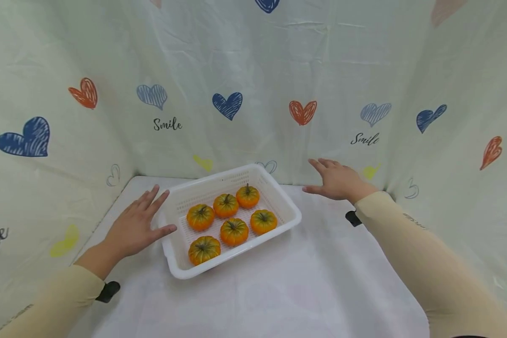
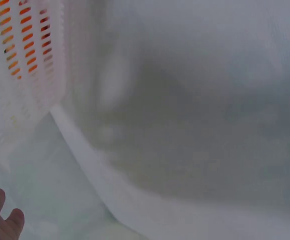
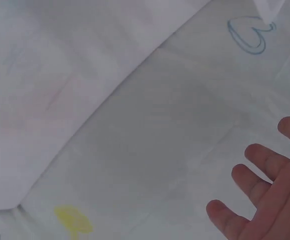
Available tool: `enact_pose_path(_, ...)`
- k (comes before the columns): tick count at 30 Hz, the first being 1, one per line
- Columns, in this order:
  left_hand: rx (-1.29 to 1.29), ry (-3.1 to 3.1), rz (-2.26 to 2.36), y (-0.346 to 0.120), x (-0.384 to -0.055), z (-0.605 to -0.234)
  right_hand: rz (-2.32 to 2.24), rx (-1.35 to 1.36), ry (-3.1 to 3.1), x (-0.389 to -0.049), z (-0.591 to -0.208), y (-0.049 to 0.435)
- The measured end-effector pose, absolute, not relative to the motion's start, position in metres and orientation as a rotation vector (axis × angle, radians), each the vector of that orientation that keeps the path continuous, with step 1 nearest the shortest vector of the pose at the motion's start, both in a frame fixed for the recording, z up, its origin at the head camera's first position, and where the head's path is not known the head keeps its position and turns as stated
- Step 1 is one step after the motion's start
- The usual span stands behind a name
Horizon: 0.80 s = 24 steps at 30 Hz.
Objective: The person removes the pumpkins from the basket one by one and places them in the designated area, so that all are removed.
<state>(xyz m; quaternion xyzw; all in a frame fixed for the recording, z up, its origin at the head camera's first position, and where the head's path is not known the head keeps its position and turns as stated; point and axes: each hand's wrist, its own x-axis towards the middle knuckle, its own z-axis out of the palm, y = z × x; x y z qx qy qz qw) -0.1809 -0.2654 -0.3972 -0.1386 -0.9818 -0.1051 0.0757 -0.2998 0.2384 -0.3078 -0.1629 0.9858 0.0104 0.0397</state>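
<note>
A white plastic basket (image 1: pixel 236 260) with slotted sides sits at an angle on the table. Inside it lie several small orange-and-green pumpkins (image 1: pixel 234 232), roughly in two rows. My left hand (image 1: pixel 133 228) hovers by the basket's left end with fingers spread; whether it touches the rim I cannot tell. Off to the right of the basket, my right hand (image 1: pixel 336 180) is held out near the table's back edge, fingers extended and holding nothing. In the left wrist view the slotted basket wall (image 2: pixel 40 75) shows orange through its holes. The right wrist view has the spread fingers of my right hand (image 3: pixel 272 195).
A white cloth covers the table (image 1: pixel 279 291). Behind and on both sides hangs a pale curtain (image 1: pixel 262 56) printed with hearts and the word "Smile". The table's back edge runs close to the curtain.
</note>
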Motion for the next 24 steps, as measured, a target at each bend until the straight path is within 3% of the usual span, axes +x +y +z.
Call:
enact_pose_path(14,-0.387,-2.914,-0.436,-0.256,-0.180,-0.420,-0.213,-0.673,2.864,-0.317,-0.309,0.143)
enact_pose_path(24,-0.340,-2.927,-0.514,-0.257,-0.182,-0.423,-0.432,-0.826,2.665,-0.332,-0.334,0.091)
